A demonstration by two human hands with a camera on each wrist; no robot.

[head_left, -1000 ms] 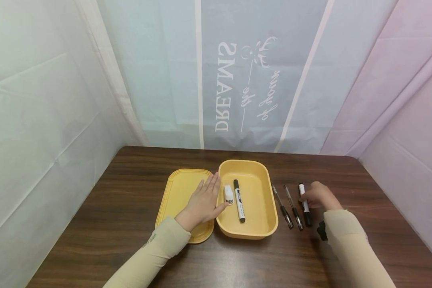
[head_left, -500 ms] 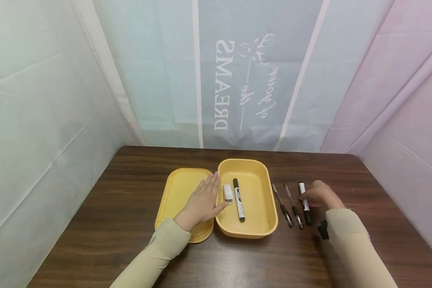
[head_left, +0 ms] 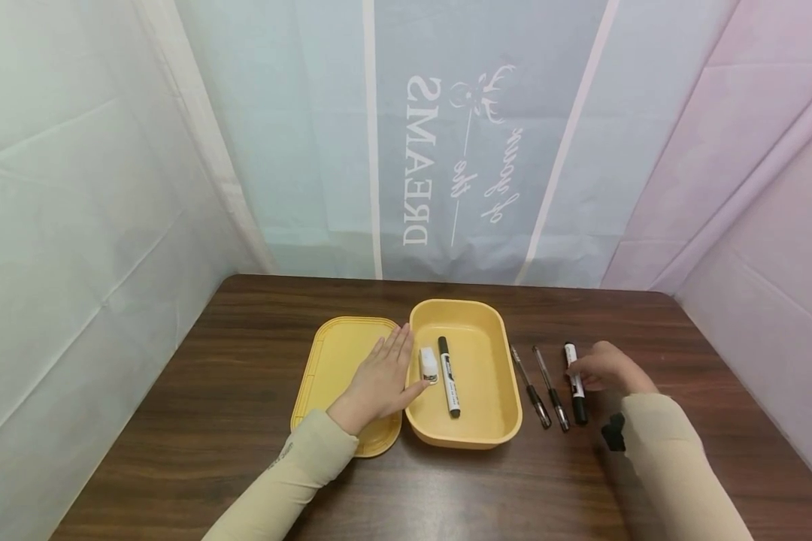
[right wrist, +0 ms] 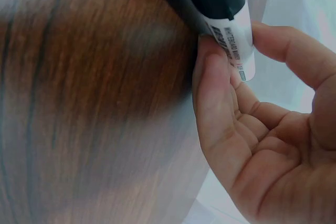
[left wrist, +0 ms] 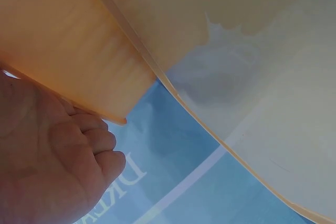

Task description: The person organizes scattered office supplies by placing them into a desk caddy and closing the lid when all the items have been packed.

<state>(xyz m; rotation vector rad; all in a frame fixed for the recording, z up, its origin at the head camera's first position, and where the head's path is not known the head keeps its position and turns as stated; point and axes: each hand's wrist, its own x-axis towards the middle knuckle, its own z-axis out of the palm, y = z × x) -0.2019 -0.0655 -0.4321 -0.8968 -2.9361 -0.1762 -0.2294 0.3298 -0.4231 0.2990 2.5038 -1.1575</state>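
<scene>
My left hand (head_left: 379,379) lies flat with straight fingers on the yellow lid (head_left: 331,349), its thumb against the side of the open yellow box (head_left: 507,361). Inside the box lie a black-and-white marker (head_left: 449,377) and a small white eraser (head_left: 429,364). To the right of the box, my right hand (head_left: 605,367) pinches a second black-capped white marker (head_left: 575,391) that lies on the dark wooden table (head_left: 243,398). The right wrist view shows that marker (right wrist: 226,19) held between thumb and fingertips of the right hand (right wrist: 252,129). In the left wrist view the left hand (left wrist: 52,166) lies under the yellow plastic (left wrist: 68,40).
Two slim black pens (head_left: 531,387) (head_left: 551,388) lie side by side between the box and the held marker. Pale cloth walls with mirrored lettering (head_left: 419,165) close in the table on three sides. A black strap (head_left: 612,434) sits at the right wrist.
The right hand has shifted slightly to the right while staying on the marker. The left hand, box and pens have not moved.
</scene>
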